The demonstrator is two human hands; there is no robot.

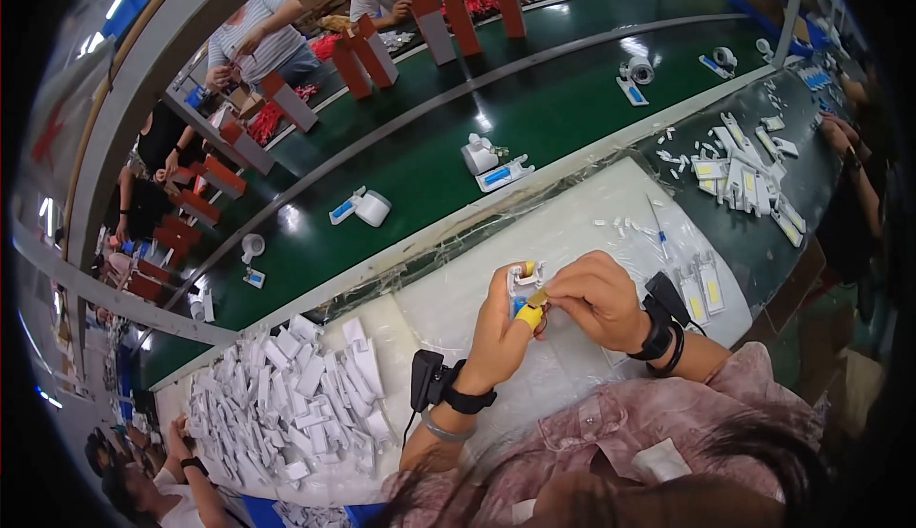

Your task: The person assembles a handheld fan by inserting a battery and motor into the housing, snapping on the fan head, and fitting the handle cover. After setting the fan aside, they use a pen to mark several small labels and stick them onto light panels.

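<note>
My left hand point(498, 337) is closed around a small white plastic housing point(522, 285) with a blue part inside it. Yellow coverings wrap the thumb and a fingertip of that hand. Against the housing, my right hand point(601, 304) pinches a small flat yellowish piece point(538, 297) between thumb and fingers; its exact kind is too small to make out. Both hands are over the pale covered worktop point(458, 313). To their right lie white housings with yellow panels point(712, 291), a thin tool with a blue tip point(661, 235) and several tiny white pieces point(625, 226).
A big heap of white plastic parts point(296, 394) lies to the left. Another pile of white parts point(744, 175) sits far right. Beyond the worktop runs a green conveyor belt point(420, 146) with white lamp-like units point(372, 207) and orange-and-white boxes point(434, 27). Co-workers sit around it.
</note>
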